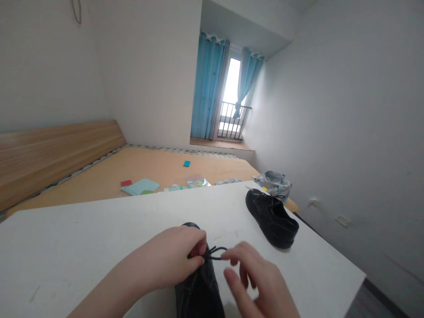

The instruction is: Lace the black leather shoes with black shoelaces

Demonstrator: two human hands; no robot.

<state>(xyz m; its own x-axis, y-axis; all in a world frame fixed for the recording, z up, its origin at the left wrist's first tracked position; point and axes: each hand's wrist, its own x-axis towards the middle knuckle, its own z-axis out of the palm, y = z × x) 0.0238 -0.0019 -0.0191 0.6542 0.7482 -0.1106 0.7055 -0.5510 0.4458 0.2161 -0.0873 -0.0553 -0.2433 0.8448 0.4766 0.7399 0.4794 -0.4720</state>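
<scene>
A black lace-up shoe [198, 282] stands on the white table at the bottom middle, its opening toward me. My left hand [179, 254] reaches across it, thumb and fingers pinched at the shoelace, though the fingers hide most of what they grip. From that pinch a loop of black shoelace [217, 253] sticks out to the right. Just right of the loop is my right hand [255, 274], thumb and index finger apart, the index fingertip at the end of the loop. Another black shoe [273, 218], with its lace tied, rests farther right on the table.
The white table [115, 229] ends in a corner at right. Behind it, a wooden bed [159, 163] bears light green sheets [142, 186], plastic packets [195, 183] and a small blue square [187, 163]. A grey-blue bag [274, 181] stands past the second shoe, near the wall.
</scene>
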